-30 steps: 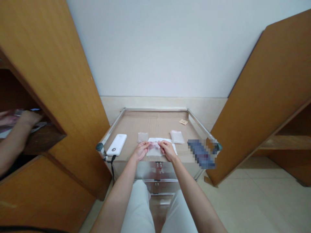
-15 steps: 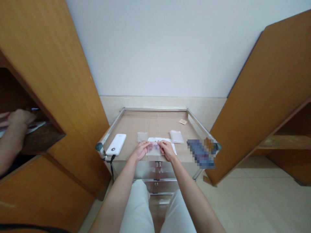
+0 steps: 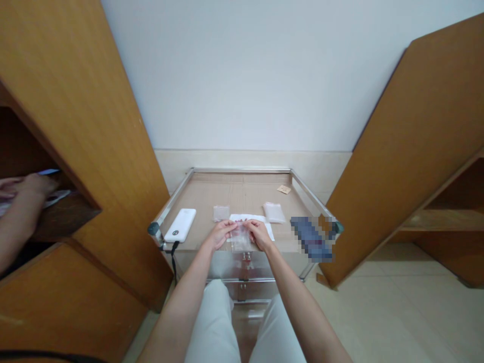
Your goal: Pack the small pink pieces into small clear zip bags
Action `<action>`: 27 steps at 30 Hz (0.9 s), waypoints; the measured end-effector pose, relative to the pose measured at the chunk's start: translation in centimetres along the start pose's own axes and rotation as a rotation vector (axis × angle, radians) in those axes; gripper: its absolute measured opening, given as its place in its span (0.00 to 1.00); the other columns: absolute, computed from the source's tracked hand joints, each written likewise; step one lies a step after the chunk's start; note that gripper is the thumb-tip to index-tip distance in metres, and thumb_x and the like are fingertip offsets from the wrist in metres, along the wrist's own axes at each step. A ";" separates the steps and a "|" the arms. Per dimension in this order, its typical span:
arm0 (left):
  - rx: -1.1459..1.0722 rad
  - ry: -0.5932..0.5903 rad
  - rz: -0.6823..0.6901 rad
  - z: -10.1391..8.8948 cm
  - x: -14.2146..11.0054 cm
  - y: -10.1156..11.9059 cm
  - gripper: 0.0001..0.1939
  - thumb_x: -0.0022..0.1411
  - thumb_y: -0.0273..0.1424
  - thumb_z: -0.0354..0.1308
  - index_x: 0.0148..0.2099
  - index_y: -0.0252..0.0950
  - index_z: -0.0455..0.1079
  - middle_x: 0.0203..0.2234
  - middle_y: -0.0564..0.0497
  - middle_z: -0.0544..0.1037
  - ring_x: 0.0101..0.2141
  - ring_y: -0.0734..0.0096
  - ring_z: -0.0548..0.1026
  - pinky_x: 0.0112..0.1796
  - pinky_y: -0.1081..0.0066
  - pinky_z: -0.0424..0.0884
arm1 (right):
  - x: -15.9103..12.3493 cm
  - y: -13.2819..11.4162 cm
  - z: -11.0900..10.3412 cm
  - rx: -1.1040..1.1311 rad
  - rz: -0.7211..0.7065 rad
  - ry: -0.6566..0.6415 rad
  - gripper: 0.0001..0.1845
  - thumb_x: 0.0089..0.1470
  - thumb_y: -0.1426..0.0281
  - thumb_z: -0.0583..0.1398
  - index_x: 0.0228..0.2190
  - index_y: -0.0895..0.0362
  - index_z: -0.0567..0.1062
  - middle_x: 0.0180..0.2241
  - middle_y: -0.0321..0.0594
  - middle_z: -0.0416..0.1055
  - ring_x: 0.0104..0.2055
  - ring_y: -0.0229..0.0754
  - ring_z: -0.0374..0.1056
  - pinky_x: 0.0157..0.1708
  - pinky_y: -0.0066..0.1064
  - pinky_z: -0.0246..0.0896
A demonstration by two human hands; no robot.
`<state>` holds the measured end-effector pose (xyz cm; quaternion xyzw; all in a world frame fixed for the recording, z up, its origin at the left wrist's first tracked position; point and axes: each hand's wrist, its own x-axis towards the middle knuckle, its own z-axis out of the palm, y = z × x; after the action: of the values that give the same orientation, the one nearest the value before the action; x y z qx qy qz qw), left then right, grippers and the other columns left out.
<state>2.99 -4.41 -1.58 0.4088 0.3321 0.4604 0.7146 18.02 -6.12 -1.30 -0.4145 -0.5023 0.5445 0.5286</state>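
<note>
Between my hands hangs a small clear plastic bag [image 3: 241,242], its lower part over the front edge of the table. My left hand [image 3: 220,235] pinches the bag's top at the left, and my right hand [image 3: 258,234] pinches it at the right. Behind it a white paper sheet [image 3: 269,231] lies flat, partly hidden by the hands. Several tiny dark reddish bits show on the paper just beyond my fingertips; their kind is too small to tell. One stack of clear bags [image 3: 221,213] lies past my left hand, another stack of bags [image 3: 274,213] past my right.
A white power bank [image 3: 181,225] with a black cable lies at the left of the metal-railed table [image 3: 242,187]. A small tan card [image 3: 284,189] is at the back right, a blurred dark blue item [image 3: 312,239] at the right. Another person's hand [image 3: 36,185] is in the left cabinet.
The clear bag now hangs lower, spread down over the table's front edge. My hands have hardly moved and keep their pinch. The other person's hand at left shifted slightly.
</note>
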 end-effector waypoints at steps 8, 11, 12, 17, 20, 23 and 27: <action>0.038 0.011 0.005 -0.1 0.1 -0.2 0.11 0.37 0.28 0.64 0.26 0.29 0.68 0.20 0.52 0.72 0.23 0.79 0.69 0.30 0.75 0.64 | 0.2 0.4 -0.1 -0.054 -0.026 -0.019 0.13 0.38 0.61 0.59 0.17 0.59 0.67 0.10 0.27 0.53 0.10 0.26 0.44 0.09 0.21 0.36; 0.025 0.010 0.004 0.2 -0.1 0.0 0.11 0.36 0.29 0.64 0.25 0.30 0.67 0.20 0.53 0.72 0.23 0.78 0.70 0.31 0.74 0.64 | 0.2 0.3 -0.2 -0.075 -0.026 -0.020 0.13 0.38 0.62 0.58 0.16 0.59 0.66 0.10 0.27 0.54 0.10 0.26 0.45 0.10 0.21 0.35; 0.024 0.006 0.004 0.4 -0.2 0.1 0.11 0.37 0.29 0.64 0.25 0.30 0.67 0.20 0.53 0.72 0.23 0.77 0.70 0.31 0.73 0.65 | 0.1 0.2 -0.2 -0.082 -0.026 -0.018 0.13 0.38 0.62 0.58 0.16 0.59 0.66 0.10 0.27 0.54 0.10 0.26 0.45 0.10 0.21 0.35; 0.077 -0.024 0.018 1.1 -0.5 0.4 0.10 0.38 0.31 0.63 0.25 0.30 0.69 0.21 0.52 0.73 0.24 0.76 0.70 0.30 0.74 0.64 | 0.0 -0.1 0.0 -0.098 -0.012 0.003 0.11 0.37 0.64 0.58 0.15 0.59 0.66 0.09 0.26 0.53 0.10 0.26 0.44 0.10 0.21 0.35; 0.134 -0.012 0.036 1.2 -0.4 0.3 0.11 0.37 0.31 0.63 0.25 0.30 0.70 0.20 0.52 0.73 0.22 0.78 0.68 0.28 0.75 0.62 | -0.1 -0.1 0.1 -0.100 -0.015 0.004 0.10 0.36 0.65 0.58 0.16 0.60 0.67 0.10 0.27 0.54 0.10 0.26 0.44 0.10 0.21 0.35; 0.156 0.022 0.047 1.2 -0.3 0.2 0.11 0.35 0.32 0.64 0.23 0.30 0.70 0.18 0.53 0.72 0.21 0.80 0.66 0.26 0.76 0.61 | -0.1 -0.1 0.2 -0.110 -0.018 -0.010 0.10 0.36 0.64 0.58 0.17 0.60 0.68 0.10 0.27 0.55 0.10 0.26 0.43 0.10 0.21 0.35; 0.174 0.040 0.036 1.2 -0.3 0.2 0.13 0.33 0.33 0.64 0.21 0.30 0.69 0.16 0.54 0.70 0.19 0.80 0.65 0.25 0.76 0.60 | -0.1 0.0 0.2 -0.128 -0.004 -0.018 0.10 0.36 0.65 0.58 0.18 0.60 0.69 0.10 0.26 0.55 0.11 0.26 0.44 0.10 0.21 0.37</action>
<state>3.83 -5.00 -0.79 0.4659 0.3776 0.4508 0.6611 17.84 -6.21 -1.29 -0.4415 -0.5418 0.5138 0.4975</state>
